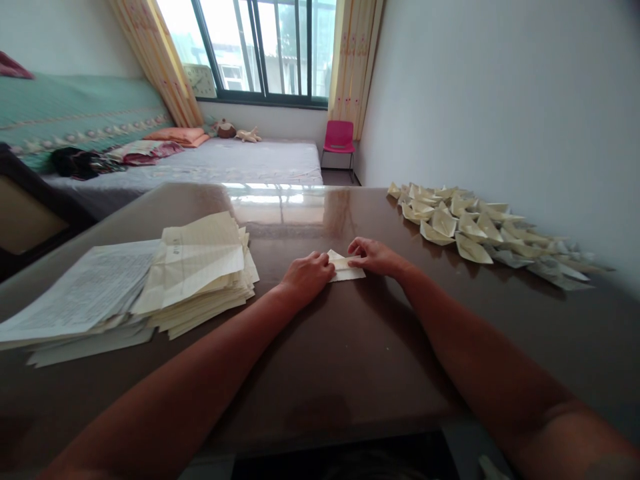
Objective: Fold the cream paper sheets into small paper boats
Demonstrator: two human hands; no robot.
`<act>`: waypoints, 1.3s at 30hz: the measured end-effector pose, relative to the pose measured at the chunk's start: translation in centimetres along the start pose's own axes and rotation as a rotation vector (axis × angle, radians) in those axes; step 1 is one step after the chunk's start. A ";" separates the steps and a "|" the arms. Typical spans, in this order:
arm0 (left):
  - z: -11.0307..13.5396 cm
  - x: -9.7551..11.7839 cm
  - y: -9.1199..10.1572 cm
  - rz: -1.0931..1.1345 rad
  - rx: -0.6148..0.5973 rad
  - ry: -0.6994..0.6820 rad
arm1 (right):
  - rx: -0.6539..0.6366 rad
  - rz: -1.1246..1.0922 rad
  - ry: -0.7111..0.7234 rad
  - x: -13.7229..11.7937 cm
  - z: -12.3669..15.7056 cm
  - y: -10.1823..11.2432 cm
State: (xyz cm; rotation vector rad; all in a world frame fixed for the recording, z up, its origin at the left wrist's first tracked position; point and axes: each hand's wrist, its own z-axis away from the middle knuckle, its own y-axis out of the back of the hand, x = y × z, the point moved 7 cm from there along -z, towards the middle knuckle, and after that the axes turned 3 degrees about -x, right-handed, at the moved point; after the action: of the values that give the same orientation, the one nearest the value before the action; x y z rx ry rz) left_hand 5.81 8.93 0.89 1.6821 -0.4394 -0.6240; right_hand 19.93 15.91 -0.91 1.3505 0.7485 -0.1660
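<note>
A small folded sheet of cream paper (345,268) lies on the brown table between my two hands, its top edge rising to a point. My left hand (309,272) grips the paper's left end, fingers curled and pressed together. At the right end, my right hand (374,257) pinches the paper between thumb and fingers. Parts of both thumbs are hidden. Off to the left sits a stack of cream lined sheets (200,257), overlapping a pile of printed white sheets (95,287).
Many folded paper boats (470,230) crowd the table's right side along the wall. The glossy brown table (300,373) reflects the window. Beyond it stand a bed (250,160) and a pink chair (339,138). A dark chair back (37,200) is at far left.
</note>
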 end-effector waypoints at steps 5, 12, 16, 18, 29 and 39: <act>-0.7 0.9 -0.1 -0.064 -0.025 -0.017 | -0.023 -0.097 -0.025 0.3 -0.3 -0.4; -1.1 1.6 0.3 -0.081 -0.060 0.016 | 0.028 -0.075 -0.041 -0.1 -0.1 0.6; -0.9 0.7 0.6 -0.077 -0.051 0.051 | -0.039 -0.044 -0.066 -0.3 0.6 1.2; -0.8 0.5 0.6 -0.077 -0.050 0.057 | -0.099 0.015 -0.071 -0.4 0.9 1.1; -0.2 1.6 1.4 -0.012 0.012 0.174 | -0.020 -0.677 -0.087 -1.6 0.9 0.5; 0.9 -4.2 3.1 0.394 0.335 0.481 | 0.253 -0.800 0.140 -3.7 1.2 3.1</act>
State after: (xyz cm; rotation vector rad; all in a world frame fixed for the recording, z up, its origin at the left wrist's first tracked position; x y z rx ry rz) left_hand 2.14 10.15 4.44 1.9166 -0.5236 0.1565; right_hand 19.17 14.48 3.85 1.2371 1.3966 -0.8266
